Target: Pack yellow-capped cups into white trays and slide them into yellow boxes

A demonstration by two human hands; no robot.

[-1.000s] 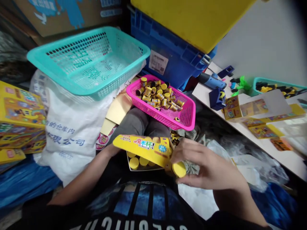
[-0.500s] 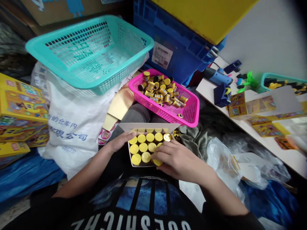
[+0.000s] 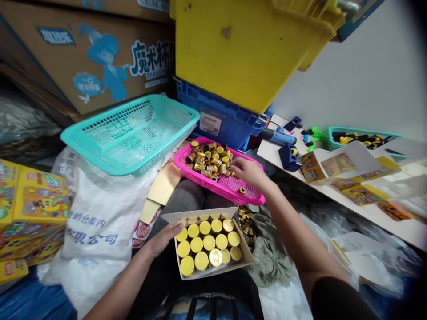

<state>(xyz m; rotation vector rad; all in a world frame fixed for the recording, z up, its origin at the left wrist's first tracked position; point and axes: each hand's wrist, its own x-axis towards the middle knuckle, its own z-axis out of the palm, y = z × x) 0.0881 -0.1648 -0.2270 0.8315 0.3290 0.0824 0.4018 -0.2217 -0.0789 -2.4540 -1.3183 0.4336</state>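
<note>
My left hand (image 3: 163, 240) grips the left side of an open cardboard box (image 3: 248, 258) on my lap, thumb over its rim. Rows of small yellow-lidded jars (image 3: 209, 242) stand upright inside, lids up. My right hand (image 3: 247, 172) is over a pink basket (image 3: 218, 189), its fingers bent and closed at the right edge of a loose pile of small yellow jars (image 3: 210, 161). The fingertips are partly hidden there, so what they hold, if anything, cannot be made out. One single jar (image 3: 242, 190) lies apart near the basket's right end.
A turquoise basket (image 3: 133, 166) rests on a white sack (image 3: 96, 222) at left, near printed yellow boxes (image 3: 42, 195). Blue (image 3: 230, 126) and yellow crates (image 3: 227, 53) are stacked behind. On the right, a white table (image 3: 353, 209) carries a blue tool (image 3: 278, 136) and unfolded printed cartons (image 3: 360, 191).
My right hand has left the box and moved forward into the pink basket. Jars it covered before now show in the box. My left hand keeps its hold; the view has tilted up.
</note>
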